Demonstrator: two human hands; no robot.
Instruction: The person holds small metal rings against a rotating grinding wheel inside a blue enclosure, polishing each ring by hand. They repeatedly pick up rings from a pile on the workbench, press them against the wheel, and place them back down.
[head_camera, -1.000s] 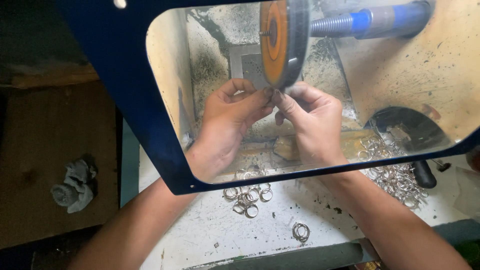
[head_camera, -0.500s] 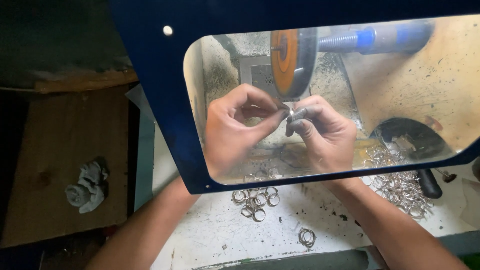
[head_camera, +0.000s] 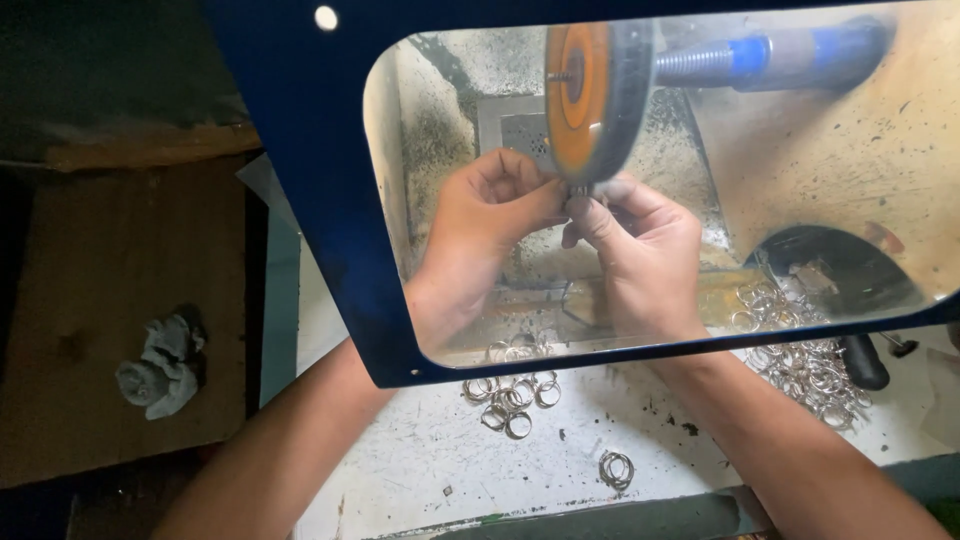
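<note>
Nearest: both forearms reach up across the white, scratched tabletop (head_camera: 430, 470). A small stack of metal rings (head_camera: 616, 468) lies between the arms, and a loose cluster of rings (head_camera: 510, 392) sits just under the blue guard frame (head_camera: 330, 200). Bigger pile of rings (head_camera: 815, 365) to the right, partly behind the clear shield. Grey rag (head_camera: 160, 365) on the brown board far left, well apart.

Behind the shield: left hand (head_camera: 490, 215) and right hand (head_camera: 640, 250) meet fingertip to fingertip, both pinched closed on one small ring (head_camera: 580, 200), mostly hidden by fingers. Ring sits right at the lower edge of the polishing wheel (head_camera: 595, 90) with its orange hub; touching or just shy of it, cannot tell. Blue-wrapped spindle (head_camera: 770, 55) runs off right.

Step in hand, as a judgement: buffing one ring against the wheel. Next move likely calls for a firm pinch, light steady pressure, fingertips kept off the wheel.
</note>
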